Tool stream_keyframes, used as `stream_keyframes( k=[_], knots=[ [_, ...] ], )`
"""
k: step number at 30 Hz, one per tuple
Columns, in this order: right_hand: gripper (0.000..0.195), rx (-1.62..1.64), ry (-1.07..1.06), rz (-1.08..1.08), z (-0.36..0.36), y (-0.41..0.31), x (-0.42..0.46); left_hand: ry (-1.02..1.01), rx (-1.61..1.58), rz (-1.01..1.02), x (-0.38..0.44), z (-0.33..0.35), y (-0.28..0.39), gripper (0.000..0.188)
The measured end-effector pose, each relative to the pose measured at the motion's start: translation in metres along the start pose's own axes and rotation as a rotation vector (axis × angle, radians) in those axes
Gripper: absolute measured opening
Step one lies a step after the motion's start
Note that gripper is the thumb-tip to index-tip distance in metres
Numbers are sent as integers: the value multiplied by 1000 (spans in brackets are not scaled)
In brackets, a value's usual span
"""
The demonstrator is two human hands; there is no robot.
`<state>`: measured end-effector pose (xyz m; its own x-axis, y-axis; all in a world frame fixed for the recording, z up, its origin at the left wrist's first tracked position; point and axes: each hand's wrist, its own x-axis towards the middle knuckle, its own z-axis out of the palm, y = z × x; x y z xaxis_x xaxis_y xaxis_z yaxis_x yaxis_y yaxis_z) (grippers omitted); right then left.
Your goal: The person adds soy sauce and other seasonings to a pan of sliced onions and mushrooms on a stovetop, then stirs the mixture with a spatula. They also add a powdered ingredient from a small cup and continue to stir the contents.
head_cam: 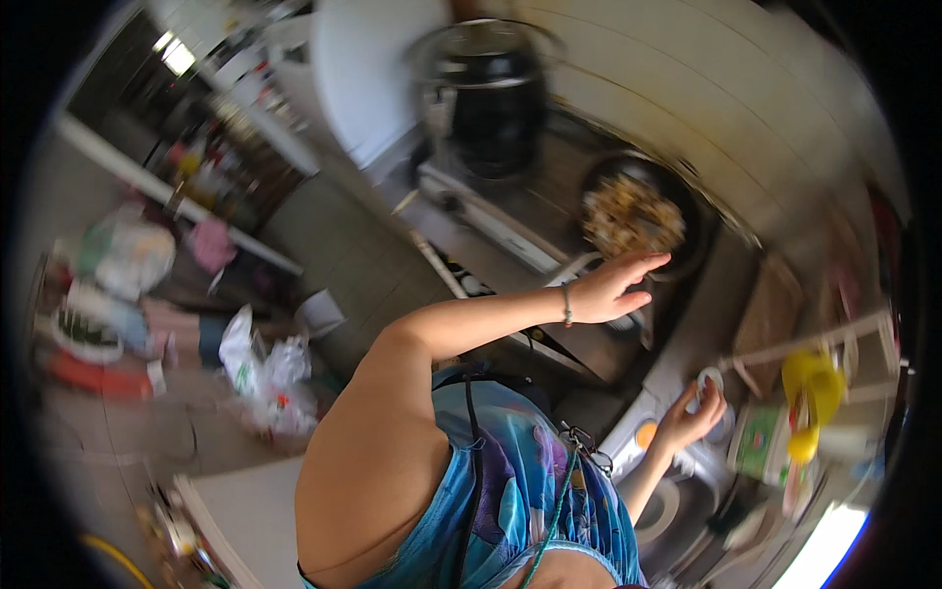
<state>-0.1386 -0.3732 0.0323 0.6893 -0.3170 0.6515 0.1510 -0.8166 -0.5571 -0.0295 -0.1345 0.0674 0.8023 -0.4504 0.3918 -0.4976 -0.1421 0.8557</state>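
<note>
A dark frying pan (pixel 699 221) on the stove holds browned, chopped-looking food (pixel 633 217). My left hand (pixel 614 287) reaches out at the near side of the pan, fingers extended and thumb apart, holding nothing; a beaded bracelet is on its wrist. Lower right, my right hand (pixel 692 420) has its fingertips around a small round whitish item (pixel 710 379), perhaps a lid; blur hides its details. A metal utensil lies partly hidden behind my left hand.
A large dark pot with a glass lid (pixel 486 96) stands on the stove (pixel 508 228). At the right are a wire-sided rack (pixel 817 339), a yellow plastic item (pixel 813 383) and a green-and-white package (pixel 758 442). Plastic bags (pixel 272 375) lie at the left.
</note>
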Motion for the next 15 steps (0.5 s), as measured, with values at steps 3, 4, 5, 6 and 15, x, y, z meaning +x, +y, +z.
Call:
stream_keyframes(
  k=[3, 4, 5, 6, 15],
  knots=[
    [18, 145, -26, -143, 35, -43, 23, 391, 37, 89, -57, -93, 16, 55],
    [17, 215, -49, -183, 50, -62, 27, 505, 106, 74, -82, -126, 18, 53],
    [16, 293, -68, -216, 65, -83, 30, 616, 165, 69, -111, -160, 20, 52],
    [16, 302, -93, -276, 78, -104, 33, 748, 217, 38, -140, -191, 21, 51],
    [16, 613, -314, -541, 214, -345, -24, 1661, 418, -155, -424, -395, -21, 44]
  ],
)
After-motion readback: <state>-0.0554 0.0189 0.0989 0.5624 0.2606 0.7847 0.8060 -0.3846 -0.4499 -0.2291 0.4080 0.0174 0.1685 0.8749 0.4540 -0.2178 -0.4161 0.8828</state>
